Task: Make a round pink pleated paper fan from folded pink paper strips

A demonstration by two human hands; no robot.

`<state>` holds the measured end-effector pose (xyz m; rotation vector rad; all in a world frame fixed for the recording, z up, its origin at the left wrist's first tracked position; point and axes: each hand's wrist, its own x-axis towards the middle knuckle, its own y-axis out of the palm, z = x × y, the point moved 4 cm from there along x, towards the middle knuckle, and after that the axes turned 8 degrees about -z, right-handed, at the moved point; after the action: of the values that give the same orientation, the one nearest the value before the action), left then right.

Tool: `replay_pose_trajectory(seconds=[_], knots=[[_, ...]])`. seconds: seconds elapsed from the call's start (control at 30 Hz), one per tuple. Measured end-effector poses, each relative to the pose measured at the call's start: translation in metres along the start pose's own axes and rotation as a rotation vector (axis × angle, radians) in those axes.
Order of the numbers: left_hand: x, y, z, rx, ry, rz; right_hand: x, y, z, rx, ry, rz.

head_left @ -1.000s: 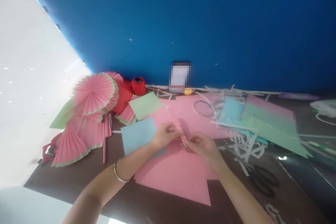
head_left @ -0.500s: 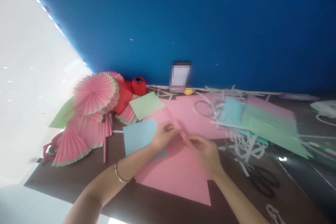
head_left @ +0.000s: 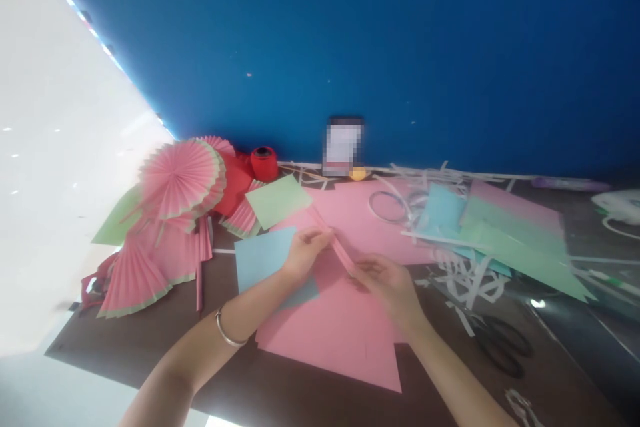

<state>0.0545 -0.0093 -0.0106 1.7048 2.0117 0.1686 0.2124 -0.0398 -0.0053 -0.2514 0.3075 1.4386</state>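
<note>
Two pinched grips hold the narrow folded pink paper strip (head_left: 343, 253) above pink paper sheets (head_left: 335, 347), the left hand (head_left: 303, 255) now farther along it from the right hand (head_left: 391, 285), baring more length between.

Lighting and clarity, head view. We see a pale surface (head_left: 65, 167) at left washed nearly white, while the blue wall (head_left: 350, 33) dims toward the upper right. Soft shadow crosses the pink sheet (head_left: 340, 347) near the left hand (head_left: 306, 252). Glare spots the dark panel (head_left: 575, 327). Fine edges appear smeared, perhaps from motion.
</note>
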Motion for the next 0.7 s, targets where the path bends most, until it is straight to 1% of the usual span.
replay_pose_trajectory(seconds=[0.13,0.27,0.4,0.47,0.57,0.7], knots=[[0.009,-0.004,-0.002,-0.127,-0.031,-0.014,0.000,0.000,-0.001,0.009,0.012,0.033],[0.015,-0.008,-0.008,-0.248,-0.064,-0.060,-0.002,0.001,0.002,0.009,0.027,0.048],[0.017,-0.010,-0.012,-0.255,-0.060,-0.050,-0.004,0.003,0.005,-0.004,0.017,0.084],[0.018,-0.011,-0.013,-0.245,-0.047,-0.037,-0.003,0.002,0.004,-0.018,0.009,0.086],[0.020,-0.013,-0.014,-0.247,-0.032,-0.055,0.000,0.000,0.001,-0.035,0.001,0.072],[0.022,-0.015,-0.014,-0.261,-0.054,-0.054,-0.001,0.001,0.000,-0.049,0.013,0.083]])
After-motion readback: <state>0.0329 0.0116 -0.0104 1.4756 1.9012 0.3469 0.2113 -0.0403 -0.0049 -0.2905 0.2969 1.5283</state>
